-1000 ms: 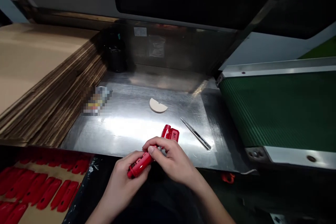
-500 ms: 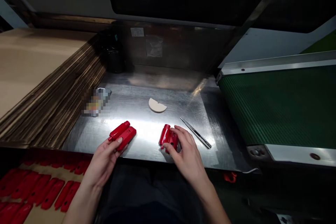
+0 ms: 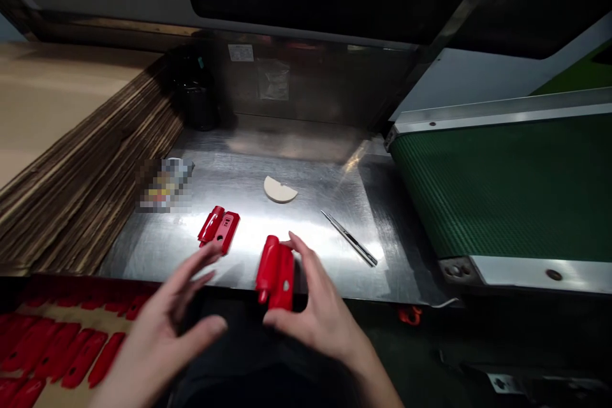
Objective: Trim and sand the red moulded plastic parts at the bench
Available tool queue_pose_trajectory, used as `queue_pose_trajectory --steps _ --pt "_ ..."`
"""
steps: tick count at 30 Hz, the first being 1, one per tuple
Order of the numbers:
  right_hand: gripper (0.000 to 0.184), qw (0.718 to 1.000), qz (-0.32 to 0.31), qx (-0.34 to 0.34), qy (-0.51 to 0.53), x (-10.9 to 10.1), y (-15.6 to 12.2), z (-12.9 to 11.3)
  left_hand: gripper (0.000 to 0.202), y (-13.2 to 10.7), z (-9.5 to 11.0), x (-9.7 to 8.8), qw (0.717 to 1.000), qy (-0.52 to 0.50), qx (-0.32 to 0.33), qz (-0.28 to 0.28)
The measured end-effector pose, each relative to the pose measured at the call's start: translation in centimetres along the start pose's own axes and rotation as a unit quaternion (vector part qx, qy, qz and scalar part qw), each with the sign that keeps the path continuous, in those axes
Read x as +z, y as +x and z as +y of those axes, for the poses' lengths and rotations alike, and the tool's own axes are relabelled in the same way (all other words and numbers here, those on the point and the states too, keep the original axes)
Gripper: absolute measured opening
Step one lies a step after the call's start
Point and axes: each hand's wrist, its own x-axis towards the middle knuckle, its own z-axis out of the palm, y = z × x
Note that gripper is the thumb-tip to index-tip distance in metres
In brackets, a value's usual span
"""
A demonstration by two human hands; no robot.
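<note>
- Here, the right hand [image 3: 319, 317] grips one red casing [image 3: 268, 273] between thumb and fingers, at the lower center of the frame.
- The left hand [image 3: 160, 325], lower left, stands wide, fingertips near a second red casing [image 3: 210, 225]; contact cannot be determined.
- The second red casing lies on the counter [image 3: 172, 248], left of center.
- A beige half-disc [image 3: 279, 191] lies near the center.

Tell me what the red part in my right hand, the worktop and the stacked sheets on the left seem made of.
Red part: probably moulded plastic, smooth with a soft sheen; blur leaves this open.
Worktop: metal, perhaps stainless steel, judging by its grey, streaky reflections.
Stacked sheets: apparently cardboard, matte brown with rough layered edges.
</note>
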Motion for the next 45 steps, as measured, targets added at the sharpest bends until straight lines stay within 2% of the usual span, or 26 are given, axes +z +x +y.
queue_pose_trajectory --steps 2,4,6,9,12,13,14,16,17,18,20,24,28,30,33,35,36,38,41,45 --pt "0.126 0.996 -0.052 -0.034 0.070 1.7 -0.5 -1.1 0.105 0.0 -0.9 2.3 0.992 -0.087 -0.015 -0.091" --pt "0.130 0.991 -0.068 -0.041 0.110 3.0 -0.8 -1.5 0.112 0.4 -1.9 4.3 0.979 -0.157 -0.010 -0.130" --pt "0.135 0.990 -0.056 -0.017 0.131 3.6 -1.1 -1.3 0.117 0.9 -2.7 5.6 0.970 -0.189 0.005 -0.155" --pt "0.139 0.992 -0.060 0.018 0.108 2.8 -2.0 -0.6 0.125 1.4 -3.5 6.2 0.960 -0.194 -0.001 -0.202" --pt "0.141 0.991 -0.112 0.042 0.057 -0.1 -2.6 -0.2 0.118 1.3 -4.2 6.2 0.961 -0.169 0.000 -0.219" --pt "0.132 0.992 -0.110 0.042 0.038 -1.4 -2.4 0.0 0.117 1.1 -4.4 6.2 0.962 -0.165 0.004 -0.217" --pt "0.114 0.996 -0.082 0.040 0.003 -2.8 -2.0 0.4 0.118 0.9 -4.8 6.1 0.963 -0.166 0.007 -0.214" --pt "0.063 0.994 0.040 0.040 -0.098 -5.5 -0.3 1.6 0.122 0.3 -5.4 6.0 0.961 -0.180 0.011 -0.211" --pt "0.046 0.977 0.115 0.052 -0.169 -6.6 0.8 2.4 0.123 0.0 -5.7 6.0 0.959 -0.188 0.015 -0.210" --pt "0.039 0.962 0.160 0.069 -0.212 -7.5 2.0 3.3 0.123 -0.3 -6.0 5.9 0.958 -0.193 0.020 -0.212" --pt "0.031 0.941 0.185 0.097 -0.267 -8.4 4.1 5.1 0.121 -0.8 -6.3 5.9 0.957 -0.190 0.032 -0.215" --pt "0.020 0.933 0.152 0.110 -0.307 -8.4 5.7 6.4 0.121 -1.0 -6.5 5.8 0.962 -0.164 0.040 -0.217" --pt "0.008 0.939 0.146 0.116 -0.288 -8.0 3.7 4.6 0.124 -1.3 -6.1 5.3 0.965 -0.124 0.054 -0.223" --pt "0.014 0.959 0.123 0.115 -0.227 -7.7 2.1 3.0 0.124 -1.4 -5.4 5.1 0.964 -0.074 0.069 -0.245" --pt "0.029 0.995 0.010 0.093 -0.021 -7.0 -0.3 0.4 0.122 -1.6 -3.9 5.1 0.952 0.004 0.119 -0.283" --pt "0.034 0.990 -0.081 0.070 0.087 -6.6 -1.5 -1.5 0.120 -1.6 -3.0 5.4 0.940 0.036 0.160 -0.298" --pt "0.035 0.986 -0.116 0.059 0.102 -6.4 -1.9 -2.4 0.118 -1.6 -2.5 5.5 0.936 0.043 0.177 -0.301" --pt "0.037 0.984 -0.154 0.037 0.077 -6.3 -2.5 -4.1 0.111 -1.7 -1.9 5.7 0.932 0.047 0.200 -0.300" --pt "0.033 0.985 -0.169 0.004 -0.017 -6.3 -3.1 -5.8 0.111 -1.9 -1.3 5.6 0.926 0.059 0.221 -0.301" --pt "0.030 0.979 -0.168 -0.042 -0.108 -6.1 -3.4 -6.2 0.119 -2.2 -1.1 5.4 0.925 0.087 0.233 -0.288"
